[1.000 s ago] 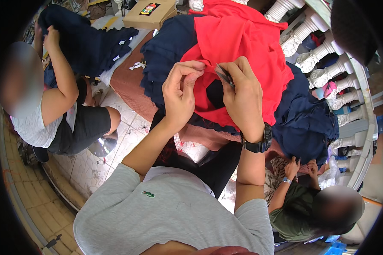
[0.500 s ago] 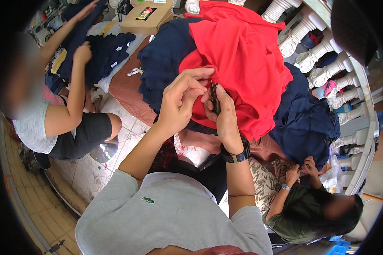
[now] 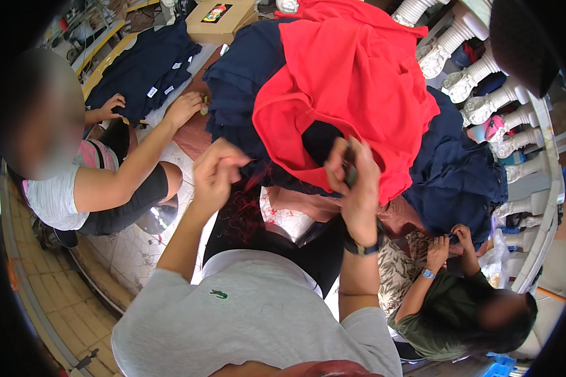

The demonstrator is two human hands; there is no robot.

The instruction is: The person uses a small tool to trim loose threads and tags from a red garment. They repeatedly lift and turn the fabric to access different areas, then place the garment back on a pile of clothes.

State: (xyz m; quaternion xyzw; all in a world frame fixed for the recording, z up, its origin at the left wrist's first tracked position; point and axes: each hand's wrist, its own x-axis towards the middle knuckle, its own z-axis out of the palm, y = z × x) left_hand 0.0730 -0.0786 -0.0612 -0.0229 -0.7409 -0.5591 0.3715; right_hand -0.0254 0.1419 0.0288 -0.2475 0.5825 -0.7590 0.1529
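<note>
A red garment (image 3: 358, 81) lies heaped on dark navy garments (image 3: 242, 75), its round opening facing me. My right hand (image 3: 356, 179) is closed round small dark thread snips (image 3: 348, 168) at the garment's near edge. Motion smears that hand, so the blades do not show clearly. My left hand (image 3: 217, 174) hangs over my lap, apart from the red cloth, fingers pinched together and blurred. Whatever it may hold is too small to make out. Loose red threads (image 3: 245, 217) are scattered over my dark trousers.
At left, a co-worker's hand (image 3: 185, 108) is beside navy shirts (image 3: 141, 72). Another person's hands (image 3: 451, 244) work at the right pile of navy cloth (image 3: 456, 169). White balusters (image 3: 478, 107) line the right side. A cardboard box (image 3: 220, 22) stands at the back.
My hands have come apart and dropped toward me, the left to the left, the right slightly right with the snips. The red garment's opening now gapes. The left co-worker has laid down navy cloth.
</note>
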